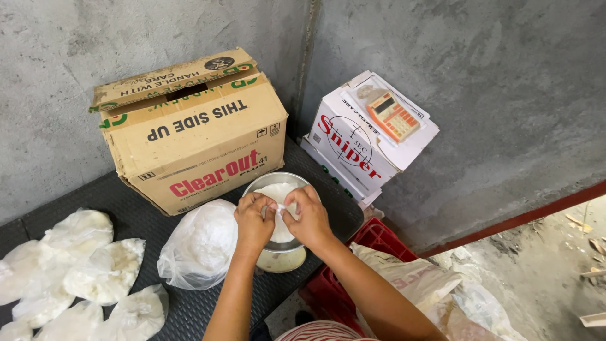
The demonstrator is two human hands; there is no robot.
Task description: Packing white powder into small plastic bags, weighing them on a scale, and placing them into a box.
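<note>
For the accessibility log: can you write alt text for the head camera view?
Both hands, left hand and right hand, pinch the top of a small white-filled plastic bag sitting in a metal bowl on a scale. A larger clear bag lies beside it, filled bags far left, two cardboard boxes behind.

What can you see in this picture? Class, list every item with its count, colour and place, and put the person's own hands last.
Small bag: one, clear with white powder, in the bowl, pinched by both hands.
Metal bowl: one, silver, on a scale.
Large bag: one, white, left of the bowl.
Filled bags: several, white, far left.
Brown carton: one, behind.
White box: one, corner.
Calculator: one, orange, atop it.
Red crate: one, right.
Left hand.
Right hand.
</note>
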